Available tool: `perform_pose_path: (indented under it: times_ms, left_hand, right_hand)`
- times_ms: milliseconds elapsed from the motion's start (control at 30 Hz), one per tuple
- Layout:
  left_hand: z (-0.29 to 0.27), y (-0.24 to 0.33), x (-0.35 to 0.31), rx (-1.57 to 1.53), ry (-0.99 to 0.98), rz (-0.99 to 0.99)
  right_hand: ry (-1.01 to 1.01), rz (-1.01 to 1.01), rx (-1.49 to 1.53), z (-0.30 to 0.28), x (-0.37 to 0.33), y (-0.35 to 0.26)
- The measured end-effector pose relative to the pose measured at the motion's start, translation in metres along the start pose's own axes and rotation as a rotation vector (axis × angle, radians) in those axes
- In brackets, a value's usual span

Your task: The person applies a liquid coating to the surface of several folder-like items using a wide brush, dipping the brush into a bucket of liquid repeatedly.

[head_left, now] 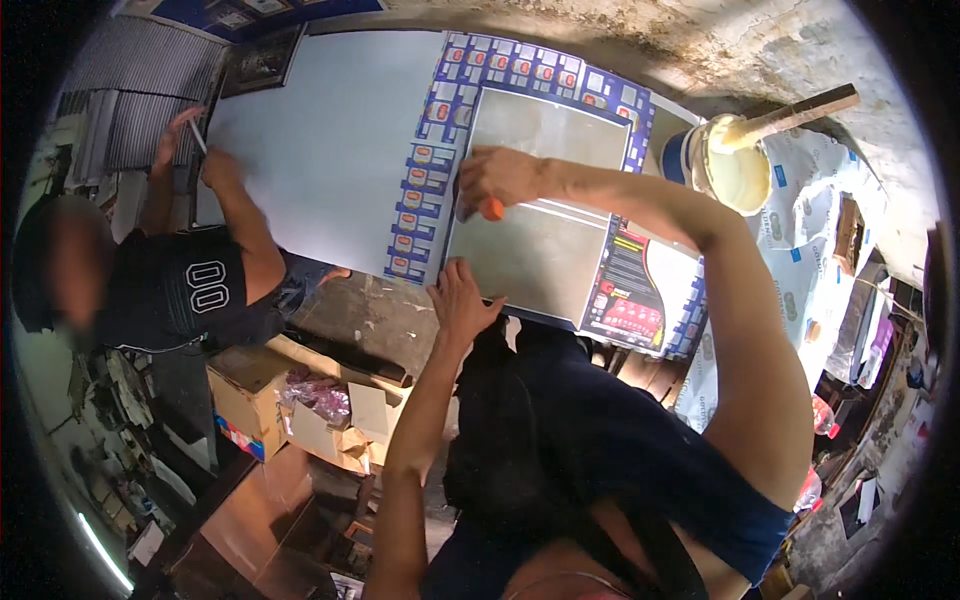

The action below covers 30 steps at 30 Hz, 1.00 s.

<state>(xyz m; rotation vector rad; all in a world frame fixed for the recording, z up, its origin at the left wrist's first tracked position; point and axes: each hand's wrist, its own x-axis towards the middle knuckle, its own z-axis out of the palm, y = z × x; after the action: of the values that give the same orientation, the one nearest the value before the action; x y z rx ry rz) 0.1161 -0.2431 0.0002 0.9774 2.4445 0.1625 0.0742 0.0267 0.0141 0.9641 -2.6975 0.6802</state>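
My right hand [503, 177] is closed around an orange-handled tool [491, 208], over the left edge of a framed panel. The tool's working end is mostly hidden by my fingers, so its kind cannot be made out. The panel [535, 262] has a greyish-beige face and a dark border, and it lies on blue printed sheets [424, 190]. My left hand [463, 300] rests at the panel's near left corner with its fingers spread, touching the edge. Right of the panel's near half lies a black and red printed sheet [632, 285].
A bucket of cream paste [740, 175] with a wooden stick [800, 112] stands at the far right, beside white plastic sacks [800, 205]. Left of the printed sheets is a large white board [325, 140], where a co-worker [190, 270] works. An open cardboard box [245, 395] sits below.
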Motion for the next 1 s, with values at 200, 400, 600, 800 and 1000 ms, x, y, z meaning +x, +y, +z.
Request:
perform_pose_path:
  times_ms: [200,400,600,800,1000]
  left_hand:
    - [0.002,0.0,-0.001,0.047,-0.094,-0.019]
    - [0.013,0.001,0.003,0.119,-0.059,0.024]
    - [0.014,0.018,0.007,0.168,-0.149,0.024]
    - [0.006,0.015,0.007,0.17,-0.16,-0.013]
    - [0.017,0.0,0.01,0.184,-0.115,0.025]
  right_hand:
    - [-0.321,0.253,-0.011,-0.023,-0.118,-0.066]
    - [-0.589,0.482,0.143,-0.08,-0.143,-0.101]
    - [0.158,0.541,-0.201,-0.047,-0.102,-0.022]
    - [-0.127,0.585,-0.075,0.016,-0.165,-0.138]
    - [-0.349,0.751,0.01,-0.029,-0.17,-0.213]
